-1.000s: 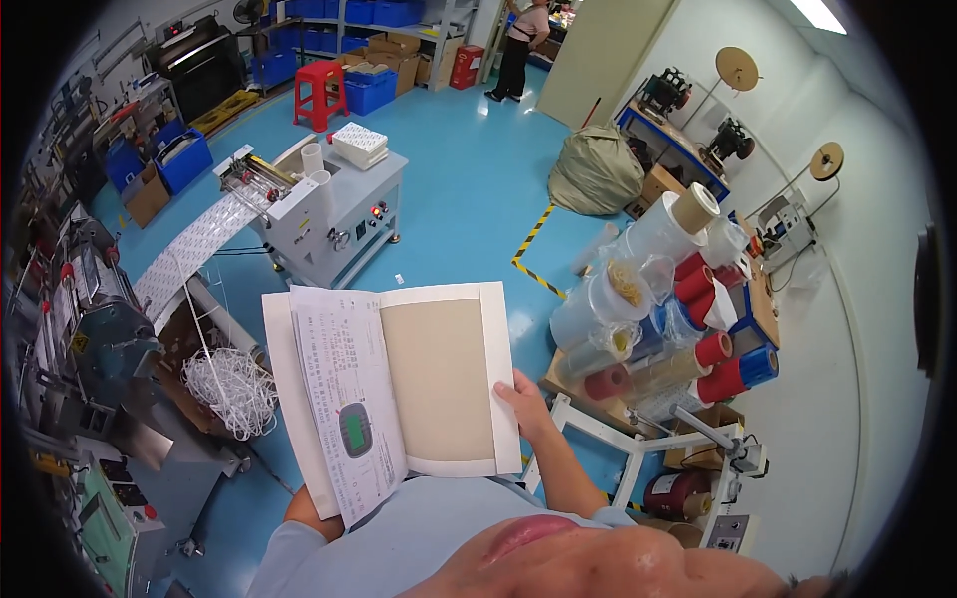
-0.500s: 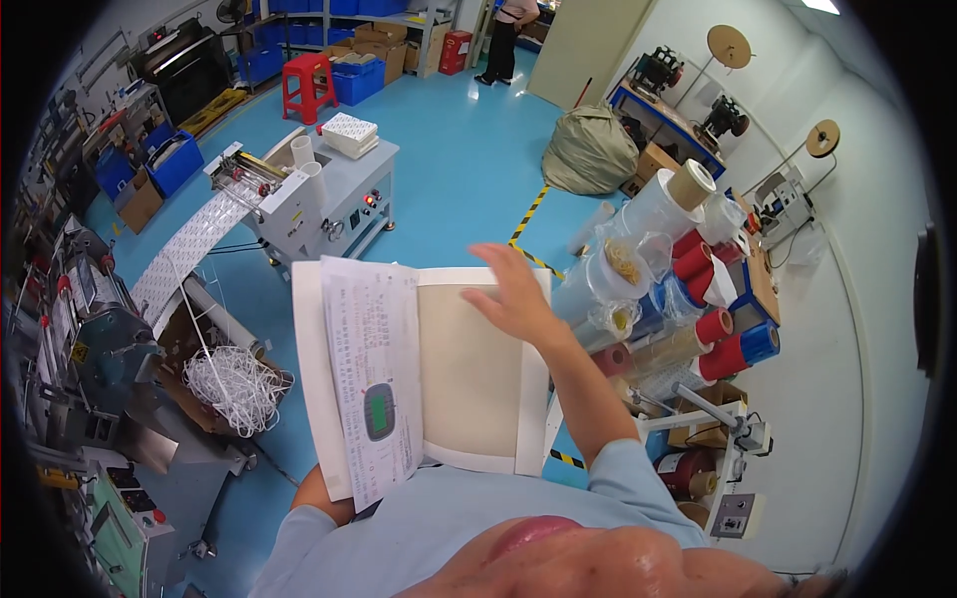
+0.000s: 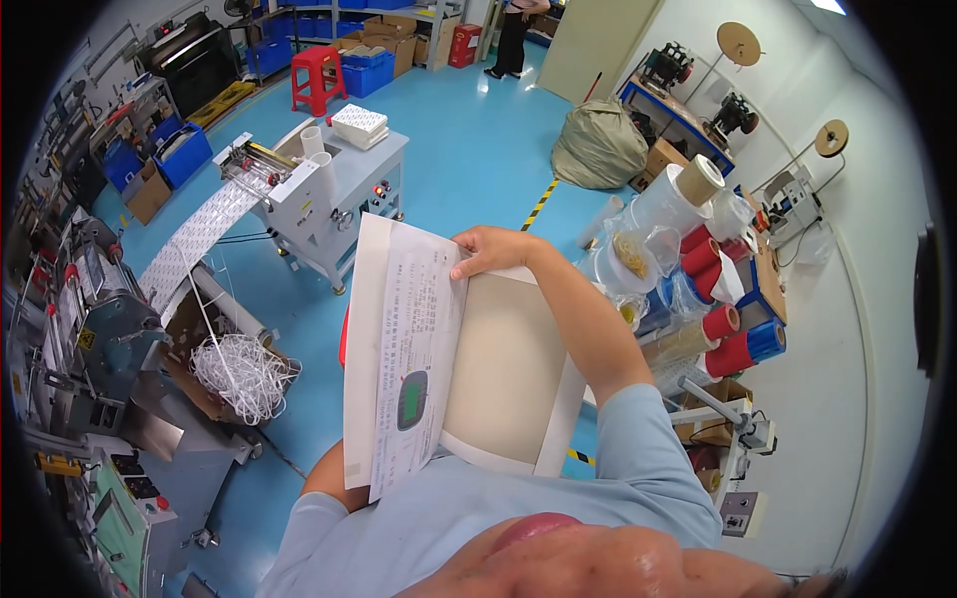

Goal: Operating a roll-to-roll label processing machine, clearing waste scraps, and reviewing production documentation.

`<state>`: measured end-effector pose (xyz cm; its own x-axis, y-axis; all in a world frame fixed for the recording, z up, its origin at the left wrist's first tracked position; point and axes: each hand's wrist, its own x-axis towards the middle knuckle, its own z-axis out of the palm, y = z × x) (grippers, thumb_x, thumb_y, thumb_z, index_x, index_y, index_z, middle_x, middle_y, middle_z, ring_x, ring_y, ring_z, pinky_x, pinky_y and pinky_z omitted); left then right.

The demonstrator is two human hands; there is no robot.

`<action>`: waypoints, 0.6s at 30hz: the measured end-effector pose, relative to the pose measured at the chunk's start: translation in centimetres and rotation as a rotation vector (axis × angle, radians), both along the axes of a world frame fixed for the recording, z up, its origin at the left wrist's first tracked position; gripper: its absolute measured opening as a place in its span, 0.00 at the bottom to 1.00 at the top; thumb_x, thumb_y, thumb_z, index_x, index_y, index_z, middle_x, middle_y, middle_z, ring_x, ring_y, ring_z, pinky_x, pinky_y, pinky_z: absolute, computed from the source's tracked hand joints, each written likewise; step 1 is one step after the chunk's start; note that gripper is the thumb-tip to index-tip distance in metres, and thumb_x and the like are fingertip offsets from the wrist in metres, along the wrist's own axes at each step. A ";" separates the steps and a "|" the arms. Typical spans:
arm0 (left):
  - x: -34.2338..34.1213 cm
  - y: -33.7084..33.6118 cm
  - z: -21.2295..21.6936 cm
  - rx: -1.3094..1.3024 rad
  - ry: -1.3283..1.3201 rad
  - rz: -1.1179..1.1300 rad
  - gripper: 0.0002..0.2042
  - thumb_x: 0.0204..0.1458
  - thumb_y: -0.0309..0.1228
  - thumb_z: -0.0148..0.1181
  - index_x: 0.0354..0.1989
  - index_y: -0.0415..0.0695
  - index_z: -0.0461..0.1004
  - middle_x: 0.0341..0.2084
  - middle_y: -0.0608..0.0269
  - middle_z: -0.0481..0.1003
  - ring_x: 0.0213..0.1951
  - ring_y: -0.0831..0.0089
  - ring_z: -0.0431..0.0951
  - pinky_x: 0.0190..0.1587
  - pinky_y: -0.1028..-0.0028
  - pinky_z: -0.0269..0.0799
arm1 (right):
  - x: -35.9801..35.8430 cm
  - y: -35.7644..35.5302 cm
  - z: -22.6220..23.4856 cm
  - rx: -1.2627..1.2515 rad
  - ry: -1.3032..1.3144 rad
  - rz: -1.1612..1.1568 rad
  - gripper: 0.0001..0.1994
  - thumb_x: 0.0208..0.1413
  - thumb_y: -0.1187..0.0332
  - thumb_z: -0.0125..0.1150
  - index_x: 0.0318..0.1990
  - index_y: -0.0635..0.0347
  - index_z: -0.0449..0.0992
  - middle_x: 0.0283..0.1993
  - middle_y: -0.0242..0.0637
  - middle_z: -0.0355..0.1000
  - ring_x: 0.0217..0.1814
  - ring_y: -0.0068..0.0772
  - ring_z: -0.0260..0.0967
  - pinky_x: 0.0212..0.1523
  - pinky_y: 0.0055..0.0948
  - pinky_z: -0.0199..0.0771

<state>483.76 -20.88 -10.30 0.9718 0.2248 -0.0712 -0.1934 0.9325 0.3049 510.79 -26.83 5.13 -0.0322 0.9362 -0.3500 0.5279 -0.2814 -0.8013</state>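
Note:
An open cream-white folder [image 3: 506,365] is held tilted in front of my chest. Printed sheets [image 3: 407,319] lie on its left side; the top one shows a dark rounded device with a green rectangle. With thumb in front and fingers behind, my right hand [image 3: 486,249] grips the sheets and board at their upper right corner. My left forearm [image 3: 335,472] passes behind the folder's lower left edge, and the left hand itself is hidden there. The right side of the folder shows a plain beige panel with a pale border.
A grey machine [image 3: 317,214] stands ahead, feeding a patterned white strip [image 3: 199,231]. Tangled white strips [image 3: 239,377] fill a box at left, beside another machine [image 3: 110,329]. Film rolls [image 3: 663,239] crowd the right. A red stool [image 3: 319,80] and a person [image 3: 510,40] are farther off.
My right hand has gone from open above the right panel to gripping the sheets' top corner. The folder has moved right and up in view and tilts more clockwise.

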 end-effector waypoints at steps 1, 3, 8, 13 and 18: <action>0.0 0.0 0.0 -0.005 0.002 -0.002 0.31 0.57 0.54 0.38 0.58 0.40 0.62 0.56 0.58 0.65 0.56 0.62 0.65 0.59 0.64 0.59 | 0.2 -0.2 -0.2 -0.001 0.005 -0.027 0.23 0.47 0.57 0.66 0.49 0.59 0.73 0.42 0.30 0.73 0.45 0.22 0.65 0.49 0.25 0.64; -0.1 -0.1 0.0 -0.015 0.006 -0.009 0.31 0.57 0.54 0.38 0.58 0.40 0.62 0.56 0.58 0.65 0.56 0.62 0.65 0.59 0.64 0.59 | 0.7 -1.0 -0.7 -0.001 0.012 -0.059 0.20 0.49 0.59 0.65 0.46 0.60 0.74 0.40 0.28 0.73 0.43 0.19 0.66 0.47 0.24 0.64; -1.1 -1.0 -0.1 -0.049 0.017 -0.005 0.31 0.57 0.54 0.37 0.58 0.40 0.62 0.56 0.58 0.65 0.56 0.62 0.65 0.59 0.64 0.58 | 2.2 -4.3 -0.9 0.090 -0.061 -0.264 0.15 0.52 0.61 0.62 0.41 0.63 0.75 0.38 0.26 0.72 0.40 0.18 0.64 0.44 0.23 0.65; -1.6 -1.7 2.4 -0.058 0.090 0.024 0.35 0.55 0.58 0.34 0.60 0.41 0.59 0.59 0.55 0.61 0.59 0.59 0.62 0.62 0.61 0.53 | 6.6 -8.8 -5.3 0.231 0.053 -0.510 0.13 0.53 0.62 0.60 0.40 0.62 0.74 0.36 0.26 0.71 0.38 0.16 0.63 0.42 0.21 0.64; -0.9 1.4 5.1 0.014 -0.076 0.094 0.32 0.58 0.54 0.32 0.63 0.41 0.52 0.59 0.53 0.60 0.60 0.56 0.60 0.62 0.58 0.53 | 7.3 -10.1 -5.6 0.290 0.108 -0.652 0.11 0.54 0.65 0.58 0.40 0.63 0.73 0.35 0.28 0.72 0.36 0.18 0.66 0.40 0.20 0.65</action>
